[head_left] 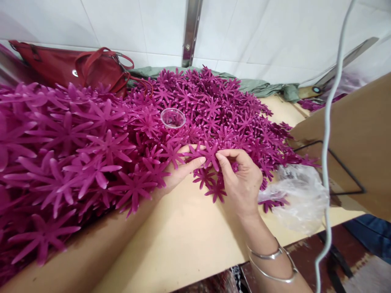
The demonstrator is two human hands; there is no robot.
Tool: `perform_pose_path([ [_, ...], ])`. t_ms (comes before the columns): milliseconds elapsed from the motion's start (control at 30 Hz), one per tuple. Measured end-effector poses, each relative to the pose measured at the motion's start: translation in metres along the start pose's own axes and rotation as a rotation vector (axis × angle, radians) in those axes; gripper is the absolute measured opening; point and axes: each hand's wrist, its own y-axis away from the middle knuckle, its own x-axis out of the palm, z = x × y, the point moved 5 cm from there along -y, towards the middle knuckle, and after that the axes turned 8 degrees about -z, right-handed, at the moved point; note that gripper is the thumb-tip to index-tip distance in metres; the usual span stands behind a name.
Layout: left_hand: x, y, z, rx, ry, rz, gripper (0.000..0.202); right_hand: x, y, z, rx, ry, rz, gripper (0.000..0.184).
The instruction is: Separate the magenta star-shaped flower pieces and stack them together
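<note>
Between my two hands is a purple star-shaped artificial flower piece [210, 154] with several narrow petals. My left hand [183, 167] comes in from the lower left, its thumb and fingers closed on the piece's left side. On the right side, my right hand [242, 177] pinches a petal between thumb and forefinger. Two silver bangles circle my right wrist. A large heap of the same purple flower pieces [210, 108] spreads behind and to the left, partly covering my left hand and forearm. Just below my fingers, loose pieces [216, 190] lie at the heap's edge.
A small clear plastic cup [173, 118] sits on the heap. A red bag [58, 65] lies behind at left. Right of my hand are a crumpled clear plastic bag [301, 197], a cardboard box [351, 142] and a hanging white cable [327, 134]. The pale tabletop [183, 240] ends near me.
</note>
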Motion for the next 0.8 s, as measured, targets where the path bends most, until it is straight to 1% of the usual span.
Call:
perform_pose_path([
  [33, 0.000, 0.000, 0.000, -0.001, -0.010, 0.000, 0.032, 0.001, 0.001, -0.002, 0.010, 0.025, 0.023, 0.007],
  [100, 0.000, 0.000, -0.001, -0.009, -0.001, -0.014, 0.033, 0.004, 0.001, -0.003, -0.022, 0.088, 0.056, 0.010],
  [200, 0.002, 0.000, 0.000, -0.059, 0.082, 0.001, 0.036, 0.007, 0.001, -0.002, -0.129, 0.192, 0.069, 0.015],
  [267, 0.002, 0.000, 0.000, -0.067, 0.095, 0.021, 0.039, 0.009, 0.000, 0.000, -0.199, 0.229, 0.083, 0.019],
  [333, 0.001, -0.001, 0.000, -0.027, 0.057, 0.016, 0.041, 0.011, 0.000, 0.002, -0.252, 0.222, 0.115, 0.020],
  [433, -0.001, -0.003, 0.000, 0.040, 0.009, -0.006, 0.043, 0.014, 0.001, 0.004, -0.272, 0.166, 0.158, 0.018],
  [633, -0.001, -0.004, -0.007, 0.123, -0.087, -0.042, 0.030, 0.012, 0.001, 0.006, -0.220, 0.062, 0.099, 0.010],
  [667, 0.000, -0.004, -0.008, 0.131, -0.092, -0.044, 0.028, 0.012, 0.001, 0.005, -0.180, 0.034, 0.093, 0.007],
  [733, 0.000, -0.003, -0.010, 0.147, -0.092, -0.046, 0.027, 0.011, 0.000, -0.002, -0.043, -0.050, 0.075, 0.005],
  [800, 0.001, -0.003, -0.010, 0.145, -0.083, -0.039, 0.027, 0.011, 0.000, -0.010, 0.107, -0.138, 0.070, 0.017],
])
